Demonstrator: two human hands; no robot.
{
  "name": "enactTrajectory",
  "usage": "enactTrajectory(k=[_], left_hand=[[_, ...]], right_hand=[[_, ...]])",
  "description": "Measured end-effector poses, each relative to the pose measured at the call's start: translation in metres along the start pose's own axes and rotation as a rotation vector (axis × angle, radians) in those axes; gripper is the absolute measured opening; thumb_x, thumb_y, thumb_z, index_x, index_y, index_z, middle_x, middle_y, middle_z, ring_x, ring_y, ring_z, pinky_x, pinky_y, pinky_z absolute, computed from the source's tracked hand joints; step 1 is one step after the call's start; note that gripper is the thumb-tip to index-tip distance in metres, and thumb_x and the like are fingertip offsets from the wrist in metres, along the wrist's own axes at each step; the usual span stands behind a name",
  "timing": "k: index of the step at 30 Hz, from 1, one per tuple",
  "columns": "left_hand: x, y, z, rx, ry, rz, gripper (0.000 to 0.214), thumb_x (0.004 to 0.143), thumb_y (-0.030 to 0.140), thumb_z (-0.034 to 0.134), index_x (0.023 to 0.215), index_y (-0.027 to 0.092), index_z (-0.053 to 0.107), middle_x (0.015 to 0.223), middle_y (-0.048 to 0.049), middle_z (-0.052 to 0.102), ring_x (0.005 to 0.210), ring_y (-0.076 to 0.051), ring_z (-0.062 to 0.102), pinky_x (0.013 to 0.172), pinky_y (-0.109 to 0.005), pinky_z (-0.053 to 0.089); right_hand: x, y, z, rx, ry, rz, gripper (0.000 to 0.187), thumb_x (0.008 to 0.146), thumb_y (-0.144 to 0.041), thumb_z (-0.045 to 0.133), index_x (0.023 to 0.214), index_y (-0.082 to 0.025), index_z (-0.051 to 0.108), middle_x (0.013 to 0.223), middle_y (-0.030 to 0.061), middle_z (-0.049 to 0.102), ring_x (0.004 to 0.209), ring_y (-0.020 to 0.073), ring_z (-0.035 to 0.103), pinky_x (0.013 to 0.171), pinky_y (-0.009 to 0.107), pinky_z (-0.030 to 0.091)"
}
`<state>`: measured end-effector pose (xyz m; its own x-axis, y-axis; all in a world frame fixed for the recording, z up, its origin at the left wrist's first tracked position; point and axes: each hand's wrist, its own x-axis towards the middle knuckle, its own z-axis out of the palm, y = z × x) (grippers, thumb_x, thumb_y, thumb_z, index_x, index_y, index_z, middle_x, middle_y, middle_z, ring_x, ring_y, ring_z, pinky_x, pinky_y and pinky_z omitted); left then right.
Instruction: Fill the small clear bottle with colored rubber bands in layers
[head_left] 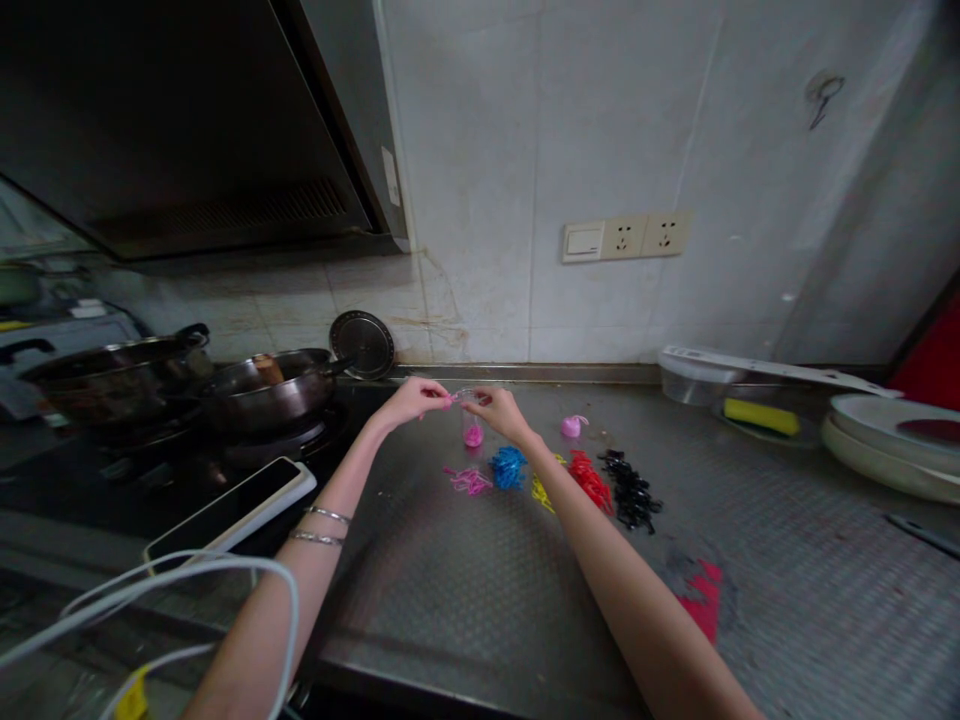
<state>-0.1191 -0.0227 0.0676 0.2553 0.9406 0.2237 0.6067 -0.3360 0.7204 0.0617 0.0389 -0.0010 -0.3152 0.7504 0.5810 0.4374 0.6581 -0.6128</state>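
Clear container [468, 420] with pink bits inside is near the steel counter's [450, 570] back edge. Right hand [499, 412]'s gripping its rim, left hand [417, 400]'s pinching something pink beside it. Pink pile [469, 481]'s just frontward, blue pile [508, 467] alongside.

The scene is dim, its light cool, greyish and diffuse, with a source that is hard to place. The tiled wall [480, 180] reads palest, with small glints toward the right, while the range hood [187, 110] and stove [67, 480] sink into near-black. A dull sheen spreads over the metal desk [450, 590]. Wide-angle distortion stretches the edges, the corners soften, and the small coloured pieces [508, 468] blur together.
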Motion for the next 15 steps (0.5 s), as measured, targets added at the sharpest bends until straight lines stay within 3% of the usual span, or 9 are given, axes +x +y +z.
enactTrajectory(k=[7,15], left_hand=[[0.029,0.008,-0.008,0.002,0.105,0.005,0.031,0.063,0.036,0.061,0.078,0.009,0.065,0.06,-0.0021,0.058,0.041,-0.004,0.037,0.035,-0.017,0.027],[0.05,0.013,0.001,0.1,-0.031,0.014,0.031,0.062,0.036,0.062,0.076,0.009,0.066,0.06,-0.0027,0.059,0.04,-0.004,0.038,0.036,-0.017,0.026]], right_hand=[[-0.001,-0.001,-0.002,0.017,-0.009,-0.002,0.043,0.068,-0.046,0.059,0.096,-0.014,0.063,0.084,0.0062,0.065,0.067,0.014,0.057,0.063,0.024,0.043],[-0.001,-0.002,-0.003,0.03,-0.025,-0.023,0.041,0.069,-0.044,0.058,0.098,-0.015,0.062,0.084,0.0056,0.065,0.068,0.0134,0.056,0.064,0.023,0.042]])
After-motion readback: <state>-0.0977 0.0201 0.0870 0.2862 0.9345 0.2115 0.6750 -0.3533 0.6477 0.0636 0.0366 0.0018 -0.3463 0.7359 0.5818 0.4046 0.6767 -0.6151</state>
